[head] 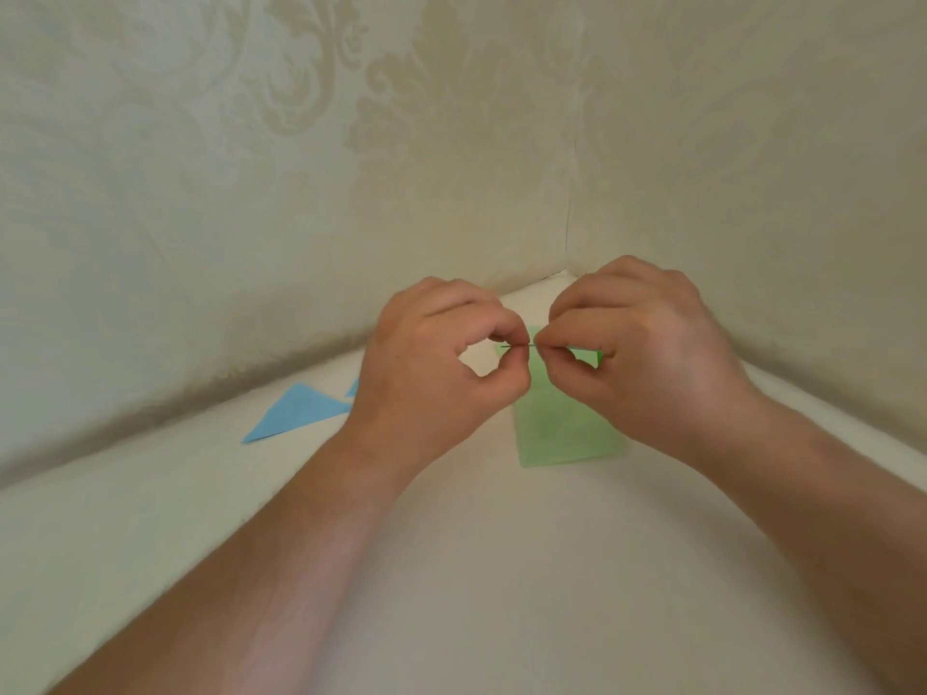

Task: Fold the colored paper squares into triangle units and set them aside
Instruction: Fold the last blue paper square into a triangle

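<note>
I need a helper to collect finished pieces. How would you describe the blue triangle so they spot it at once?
Start at the white surface along the patterned wall. Left of the left hand, the blue triangle lies flat. It alone is blue and untouched; the green paper lies under the hands.

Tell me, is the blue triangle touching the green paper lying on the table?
Apart. The head view shows the blue triangle lying left of the left hand, while the green paper lies to the right, with bare table between them.

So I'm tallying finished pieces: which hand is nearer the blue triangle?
Left. The left hand sits just beside the blue triangle; the right hand is farther off, beyond the left.
</note>
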`<act>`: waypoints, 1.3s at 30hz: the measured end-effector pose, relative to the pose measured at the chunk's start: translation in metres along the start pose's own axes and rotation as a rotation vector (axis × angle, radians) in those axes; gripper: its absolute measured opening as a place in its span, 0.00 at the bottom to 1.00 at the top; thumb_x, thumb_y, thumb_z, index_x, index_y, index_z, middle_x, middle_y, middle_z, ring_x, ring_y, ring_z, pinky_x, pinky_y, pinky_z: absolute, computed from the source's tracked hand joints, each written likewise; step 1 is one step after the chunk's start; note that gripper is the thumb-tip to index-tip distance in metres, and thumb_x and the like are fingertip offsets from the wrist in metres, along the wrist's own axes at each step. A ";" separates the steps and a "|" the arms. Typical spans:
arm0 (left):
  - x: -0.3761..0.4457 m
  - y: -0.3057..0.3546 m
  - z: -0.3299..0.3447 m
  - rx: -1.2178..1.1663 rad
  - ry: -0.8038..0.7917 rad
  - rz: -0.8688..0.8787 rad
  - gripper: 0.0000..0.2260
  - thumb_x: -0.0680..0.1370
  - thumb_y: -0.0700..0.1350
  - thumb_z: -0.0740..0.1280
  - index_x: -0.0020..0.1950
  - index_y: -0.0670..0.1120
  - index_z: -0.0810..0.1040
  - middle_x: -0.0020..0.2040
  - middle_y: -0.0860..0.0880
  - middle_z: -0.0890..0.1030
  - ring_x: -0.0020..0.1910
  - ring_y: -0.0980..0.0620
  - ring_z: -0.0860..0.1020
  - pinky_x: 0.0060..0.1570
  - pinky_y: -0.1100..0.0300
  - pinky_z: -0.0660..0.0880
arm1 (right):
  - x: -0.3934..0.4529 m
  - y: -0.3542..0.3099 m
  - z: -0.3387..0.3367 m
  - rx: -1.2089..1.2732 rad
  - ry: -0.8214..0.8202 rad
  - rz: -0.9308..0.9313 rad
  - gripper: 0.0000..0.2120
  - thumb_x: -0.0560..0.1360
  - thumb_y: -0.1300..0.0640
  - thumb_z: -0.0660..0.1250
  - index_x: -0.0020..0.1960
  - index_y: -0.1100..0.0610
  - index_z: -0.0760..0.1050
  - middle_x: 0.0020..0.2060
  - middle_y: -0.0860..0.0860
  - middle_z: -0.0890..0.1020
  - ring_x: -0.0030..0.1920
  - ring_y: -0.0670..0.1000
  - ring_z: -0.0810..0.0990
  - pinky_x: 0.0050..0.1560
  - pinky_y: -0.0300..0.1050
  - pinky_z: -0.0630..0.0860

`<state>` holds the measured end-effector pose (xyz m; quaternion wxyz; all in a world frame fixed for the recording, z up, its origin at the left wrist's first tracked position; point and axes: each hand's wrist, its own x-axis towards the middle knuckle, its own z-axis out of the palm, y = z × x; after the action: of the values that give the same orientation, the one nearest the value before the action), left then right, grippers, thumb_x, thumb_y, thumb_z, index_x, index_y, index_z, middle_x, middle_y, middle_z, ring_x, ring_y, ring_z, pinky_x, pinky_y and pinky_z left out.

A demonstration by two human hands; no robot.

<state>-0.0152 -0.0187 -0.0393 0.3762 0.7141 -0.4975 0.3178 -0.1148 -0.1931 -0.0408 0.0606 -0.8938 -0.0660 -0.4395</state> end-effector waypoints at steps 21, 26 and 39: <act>0.018 0.023 -0.029 -0.766 -0.353 -0.705 0.08 0.82 0.43 0.69 0.61 0.47 0.79 0.49 0.51 0.86 0.48 0.55 0.83 0.55 0.57 0.79 | 0.014 -0.032 -0.036 1.052 -0.200 1.048 0.06 0.78 0.57 0.73 0.43 0.53 0.80 0.35 0.48 0.81 0.29 0.46 0.72 0.32 0.40 0.66; -0.010 0.034 -0.058 -0.817 -0.429 -0.858 0.09 0.80 0.34 0.69 0.58 0.45 0.80 0.44 0.44 0.85 0.41 0.50 0.84 0.44 0.58 0.81 | -0.013 -0.070 -0.047 1.272 -0.343 1.231 0.05 0.80 0.58 0.71 0.54 0.58 0.80 0.40 0.52 0.84 0.30 0.49 0.77 0.30 0.39 0.73; -0.086 0.048 -0.088 0.086 -0.663 -0.389 0.12 0.77 0.50 0.73 0.57 0.60 0.76 0.52 0.59 0.75 0.45 0.58 0.77 0.47 0.59 0.74 | -0.060 -0.119 -0.045 0.091 -0.703 0.625 0.10 0.74 0.41 0.69 0.46 0.47 0.77 0.40 0.43 0.80 0.43 0.48 0.79 0.44 0.47 0.78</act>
<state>-0.0936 0.0863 -0.0546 0.2180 0.8743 -0.4335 0.0128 -0.2068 -0.0878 -0.0555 0.2030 -0.9619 0.1703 -0.0677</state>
